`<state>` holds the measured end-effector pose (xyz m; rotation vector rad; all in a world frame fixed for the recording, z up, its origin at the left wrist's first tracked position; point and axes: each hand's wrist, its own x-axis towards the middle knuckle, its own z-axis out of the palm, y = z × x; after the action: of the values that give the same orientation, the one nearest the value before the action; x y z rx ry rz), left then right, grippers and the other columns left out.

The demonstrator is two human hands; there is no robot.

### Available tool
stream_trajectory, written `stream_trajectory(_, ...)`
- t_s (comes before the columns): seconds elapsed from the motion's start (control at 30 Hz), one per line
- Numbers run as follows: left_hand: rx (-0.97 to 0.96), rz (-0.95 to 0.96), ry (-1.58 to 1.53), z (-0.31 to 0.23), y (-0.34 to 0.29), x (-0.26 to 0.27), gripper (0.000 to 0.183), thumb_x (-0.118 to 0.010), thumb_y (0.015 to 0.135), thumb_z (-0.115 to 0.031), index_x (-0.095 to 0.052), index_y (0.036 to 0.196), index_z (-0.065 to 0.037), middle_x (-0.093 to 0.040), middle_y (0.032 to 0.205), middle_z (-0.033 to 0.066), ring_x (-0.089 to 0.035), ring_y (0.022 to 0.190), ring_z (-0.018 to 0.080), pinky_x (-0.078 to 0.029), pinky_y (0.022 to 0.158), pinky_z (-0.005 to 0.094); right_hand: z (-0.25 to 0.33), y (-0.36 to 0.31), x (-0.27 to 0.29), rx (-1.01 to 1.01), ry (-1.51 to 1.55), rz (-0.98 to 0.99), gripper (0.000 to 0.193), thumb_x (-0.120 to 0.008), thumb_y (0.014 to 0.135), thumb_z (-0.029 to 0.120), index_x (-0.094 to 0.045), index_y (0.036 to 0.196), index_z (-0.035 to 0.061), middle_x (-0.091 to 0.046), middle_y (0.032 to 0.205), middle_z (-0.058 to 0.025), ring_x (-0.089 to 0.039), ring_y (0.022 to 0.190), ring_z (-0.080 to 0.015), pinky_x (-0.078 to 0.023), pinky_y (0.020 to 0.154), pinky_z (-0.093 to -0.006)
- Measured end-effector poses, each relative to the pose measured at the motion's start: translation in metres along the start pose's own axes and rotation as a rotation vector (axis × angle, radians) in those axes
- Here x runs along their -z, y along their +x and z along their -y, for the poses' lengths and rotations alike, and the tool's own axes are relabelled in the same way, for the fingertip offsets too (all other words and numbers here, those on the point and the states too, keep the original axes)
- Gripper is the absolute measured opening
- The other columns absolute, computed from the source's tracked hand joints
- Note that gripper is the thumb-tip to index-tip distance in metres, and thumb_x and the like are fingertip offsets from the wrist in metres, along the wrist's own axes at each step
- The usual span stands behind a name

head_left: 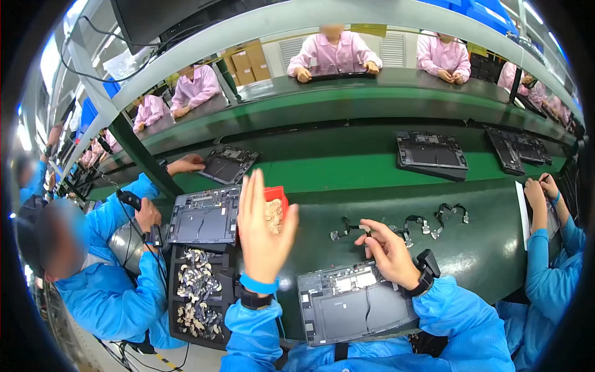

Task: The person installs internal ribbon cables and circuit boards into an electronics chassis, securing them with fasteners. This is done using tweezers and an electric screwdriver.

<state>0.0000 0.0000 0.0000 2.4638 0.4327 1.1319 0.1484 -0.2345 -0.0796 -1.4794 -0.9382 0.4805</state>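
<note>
My left hand [266,232] is raised with its fingers stretched out and nothing in them. It partly covers a red box [284,199] holding small tan pieces [273,214]. My right hand [392,253] pinches one end of a short dark flex cable [344,230] with small metallic connectors. Just below that hand, an opened laptop base [347,310] lies near the table's front edge, its circuit board and battery exposed. Several similar flex cables [441,222] are spread on the green table right of my fingers.
A black tray [175,297] of small dark and tan parts sits at left, below another laptop base [201,217]. Co-workers in blue [111,285] work on both sides. More laptop bases [434,152] lie on the green belt [347,162] beyond. People in pink [334,53] sit opposite.
</note>
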Motion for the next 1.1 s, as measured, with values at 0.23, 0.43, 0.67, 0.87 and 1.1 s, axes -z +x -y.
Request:
stream_trajectory(0.23, -0.624, -0.406, -0.095, -0.131, 0.041, 0.008, 0.063, -0.08, 0.078, -0.017, -0.067, 0.14, -0.017, -0.061, 0.142, 0.0232, -0.061, 0.127, 0.0341, -0.046, 0.099, 0.0475, 0.005, -0.011, 0.013, 0.367, -0.151, -0.167, 0.03, -0.052, 0.104, 0.001, -0.059, 0.134, -0.0027, -0.07, 0.11, -0.0072, -0.061, 0.089, -0.0118, -0.052, 0.08, -0.0273)
stream_trajectory(0.43, -0.493, 0.163, -0.262, -0.094, -0.012, -0.066, 0.028, -0.079, 0.084, -0.014, -0.078, 0.112, -0.012, -0.075, 0.089, -0.0022, -0.07, 0.079, 0.0162, -0.049, 0.075, 0.0309, -0.008, -0.014, 0.015, 0.121, 0.008, -0.154, 0.022, -0.055, 0.109, 0.013, -0.066, 0.116, -0.005, -0.07, 0.102, -0.0042, -0.064, 0.097, -0.0122, -0.052, 0.084, -0.0279)
stream_trajectory(0.67, -0.517, -0.202, -0.466, -0.122, 0.028, -0.034, 0.066, -0.075, 0.075, 0.011, -0.069, 0.137, -0.011, -0.059, 0.143, 0.016, -0.066, 0.109, 0.0293, -0.056, 0.074, 0.0308, 0.006, -0.014, 0.019, 0.031, 0.006, -0.109, 0.025, -0.053, 0.109, 0.006, -0.064, 0.129, -0.005, -0.074, 0.115, -0.009, -0.066, 0.094, -0.0114, -0.053, 0.081, -0.027)
stream_trajectory(0.87, -0.525, -0.591, -0.118, -0.133, 0.037, -0.026, 0.084, -0.076, 0.071, -0.015, -0.059, 0.15, -0.034, -0.04, 0.164, 0.0228, -0.034, 0.152, 0.0409, -0.045, 0.106, 0.0517, -0.02, -0.015, 0.039, -0.108, -0.159, -0.094, 0.035, -0.066, 0.103, 0.02, -0.065, 0.127, -0.0051, -0.07, 0.105, -0.008, -0.063, 0.09, -0.0129, -0.051, 0.08, -0.027)
stream_trajectory(1.1, -0.441, 0.166, -0.333, -0.09, -0.013, -0.077, 0.012, -0.08, 0.083, -0.021, -0.077, 0.093, -0.015, -0.074, 0.102, 0.0001, -0.068, 0.09, 0.0181, -0.051, 0.076, 0.0364, -0.046, -0.021, 0.037, 0.145, -0.024, -0.247, 0.039, -0.063, 0.105, 0.018, -0.059, 0.136, -0.0067, -0.068, 0.118, -0.0089, -0.065, 0.106, -0.0156, -0.052, 0.091, -0.0313)
